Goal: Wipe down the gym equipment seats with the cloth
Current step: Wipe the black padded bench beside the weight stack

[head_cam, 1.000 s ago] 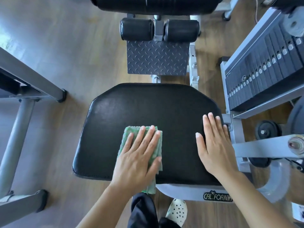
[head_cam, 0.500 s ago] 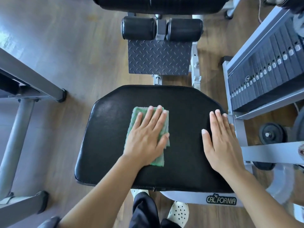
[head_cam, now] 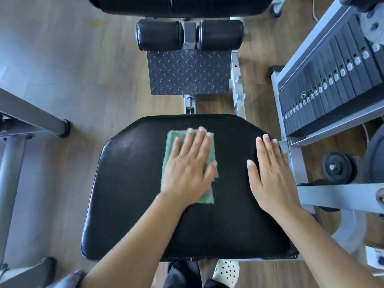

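A black padded seat (head_cam: 128,183) fills the middle of the view. A folded green cloth (head_cam: 169,146) lies on its upper middle. My left hand (head_cam: 189,169) presses flat on the cloth, fingers straight and pointing away from me, covering most of it. My right hand (head_cam: 270,175) rests flat on the seat's right side with straight fingers, its fingertips near the seat's right edge.
Beyond the seat are a chequer-plate footrest (head_cam: 188,72) and two black roller pads (head_cam: 160,35). A weight stack (head_cam: 332,80) in a grey frame stands at the right, with a small weight plate (head_cam: 337,167) below it. Grey frame legs (head_cam: 31,115) stand at left on the wooden floor.
My left hand has slid the cloth away from me, from the seat's near edge to its upper middle. My right hand has stayed flat on the seat's right side.
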Available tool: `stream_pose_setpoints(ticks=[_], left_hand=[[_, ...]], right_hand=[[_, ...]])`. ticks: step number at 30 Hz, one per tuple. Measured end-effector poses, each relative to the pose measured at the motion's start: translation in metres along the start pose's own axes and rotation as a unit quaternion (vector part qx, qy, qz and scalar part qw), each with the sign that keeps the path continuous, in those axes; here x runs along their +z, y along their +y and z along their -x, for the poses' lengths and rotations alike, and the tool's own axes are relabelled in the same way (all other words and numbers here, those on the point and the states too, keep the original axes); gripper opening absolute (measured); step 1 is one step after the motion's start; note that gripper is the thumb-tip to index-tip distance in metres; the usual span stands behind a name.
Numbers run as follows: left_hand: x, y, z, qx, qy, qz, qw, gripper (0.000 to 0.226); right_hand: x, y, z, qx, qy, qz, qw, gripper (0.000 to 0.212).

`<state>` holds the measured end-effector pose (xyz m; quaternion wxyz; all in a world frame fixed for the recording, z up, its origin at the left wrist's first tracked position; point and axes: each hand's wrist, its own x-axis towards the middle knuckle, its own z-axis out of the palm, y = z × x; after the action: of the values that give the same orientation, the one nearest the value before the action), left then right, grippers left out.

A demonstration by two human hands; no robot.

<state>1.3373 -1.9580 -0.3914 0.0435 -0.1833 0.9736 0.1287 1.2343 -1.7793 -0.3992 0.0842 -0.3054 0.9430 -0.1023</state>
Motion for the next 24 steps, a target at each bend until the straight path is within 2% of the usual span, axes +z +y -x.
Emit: stream_pose_setpoints(ticks=[2,4,6,8,10,12,14,17,20,22,24], left_hand=[[-0.001,0.007,0.024,0.087,-0.021,0.004,0.996,0.065],[-0.005,-0.012,0.041,0.121,-0.025,0.009,0.992,0.065],[-0.008,-0.041,0.043,0.086,-0.018,-0.010,0.996,0.065],[-0.012,-0.060,0.025,0.001,-0.015,-0.017,1.000,0.066],[-0.012,-0.057,-0.004,-0.070,-0.008,-0.015,0.997,0.068],[-0.007,-0.035,-0.032,-0.087,0.000,-0.004,0.996,0.069],[-0.001,-0.007,-0.042,-0.050,-0.001,-0.008,0.999,0.068],[0.002,0.023,-0.023,0.080,-0.016,-0.011,0.997,0.066],[-0.003,0.006,0.007,0.174,-0.042,0.007,0.984,0.065],[-0.006,-0.026,0.017,0.157,-0.033,0.007,0.987,0.066],[-0.010,-0.056,0.010,0.077,-0.023,-0.005,0.997,0.067]], right_hand=[[0.001,0.001,-0.002,0.003,-0.003,0.001,1.000,0.067],[0.001,0.003,-0.004,0.005,-0.002,0.006,1.000,0.066],[0.001,0.004,-0.006,0.006,-0.001,0.012,1.000,0.065],[0.002,0.005,-0.008,0.008,0.004,0.015,1.000,0.064],[0.003,0.004,-0.008,0.011,0.007,0.016,1.000,0.064],[0.003,0.004,-0.008,0.017,0.013,0.014,1.000,0.063],[0.004,0.004,-0.008,0.017,0.014,0.010,1.000,0.063],[0.004,0.004,-0.008,0.014,0.010,0.010,1.000,0.063],[0.002,0.004,-0.009,0.018,0.006,0.005,1.000,0.063],[0.002,0.002,-0.009,0.015,0.003,0.007,1.000,0.064],[0.002,0.002,-0.008,0.017,0.002,0.009,1.000,0.064]])
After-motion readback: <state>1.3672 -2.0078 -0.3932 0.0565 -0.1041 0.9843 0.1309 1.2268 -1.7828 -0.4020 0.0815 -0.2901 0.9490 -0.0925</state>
